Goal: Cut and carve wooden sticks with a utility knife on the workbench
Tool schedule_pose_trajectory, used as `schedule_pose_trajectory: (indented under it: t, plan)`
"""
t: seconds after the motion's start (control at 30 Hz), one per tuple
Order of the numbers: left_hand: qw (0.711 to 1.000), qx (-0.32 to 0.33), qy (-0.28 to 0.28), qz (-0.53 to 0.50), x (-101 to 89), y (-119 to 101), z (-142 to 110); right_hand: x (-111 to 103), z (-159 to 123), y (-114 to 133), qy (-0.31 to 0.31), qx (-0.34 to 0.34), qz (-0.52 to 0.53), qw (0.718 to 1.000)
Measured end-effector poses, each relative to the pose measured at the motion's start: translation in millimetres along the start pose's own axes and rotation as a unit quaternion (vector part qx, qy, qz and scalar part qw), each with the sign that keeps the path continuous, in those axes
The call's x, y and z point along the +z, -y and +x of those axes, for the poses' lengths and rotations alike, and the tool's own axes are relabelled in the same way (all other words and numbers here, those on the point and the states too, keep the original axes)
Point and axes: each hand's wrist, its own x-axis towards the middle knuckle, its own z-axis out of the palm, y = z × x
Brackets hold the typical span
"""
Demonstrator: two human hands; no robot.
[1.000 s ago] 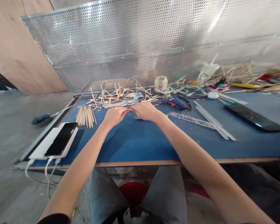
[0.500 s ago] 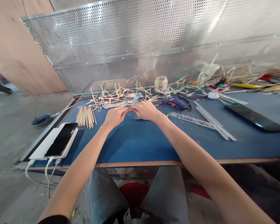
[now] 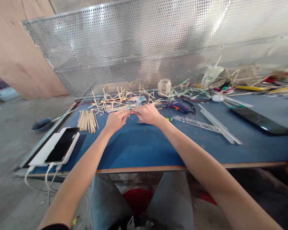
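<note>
My left hand [image 3: 116, 120] and my right hand [image 3: 147, 113] meet fingertip to fingertip over the blue tabletop [image 3: 141, 145]. Both are closed in a pinch; whatever is between the fingers is too small and hidden to name. Just beyond them lies a tangle of thin wooden sticks [image 3: 121, 95], some joined into frames, with clear plastic wrap among them. To the left of my left hand rests a row of loose wooden sticks [image 3: 87, 121]. A blue glue gun [image 3: 180, 106] lies to the right of my right hand, near a clear ruler [image 3: 196, 124].
A phone [image 3: 62, 145] on a white box with cables sits at the left edge. Clear glue sticks [image 3: 217, 123] and a dark phone [image 3: 260, 120] lie on the right. A round stick-built cup [image 3: 164, 87] and a plastic cup [image 3: 211, 76] stand before the perforated metal screen [image 3: 134, 41].
Both hands stay pinched together in nearly the same place, with slight finger movement. The whole view has shifted a little.
</note>
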Motion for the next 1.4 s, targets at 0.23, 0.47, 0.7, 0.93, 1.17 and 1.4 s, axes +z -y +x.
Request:
schedule_pose_trajectory:
  t: [0.23,0.47,0.7,0.93,1.17,1.4]
  plan:
    - [0.999,0.017,-0.026,-0.013,-1.3,0,0,3,0,-4,-0.026,-0.022,0.012,0.999]
    - [0.997,0.034,-0.032,-0.064,-2.6,4,2,-1,0,-5,-0.030,-0.036,0.014,0.999]
    - [0.994,0.038,-0.040,-0.097,-5.8,3,4,-3,-1,-6,-0.042,-0.050,0.040,0.997]
    - [0.992,0.023,-0.003,-0.125,-9.6,6,6,-2,0,-5,0.001,-0.028,0.032,0.999]
    - [0.986,-0.069,0.131,-0.076,-28.9,-4,13,-26,1,-11,0.156,-0.009,0.089,0.984]
    - [0.940,-0.080,0.289,-0.165,-51.0,-5,17,-64,-6,-59,0.223,0.128,0.094,0.962]
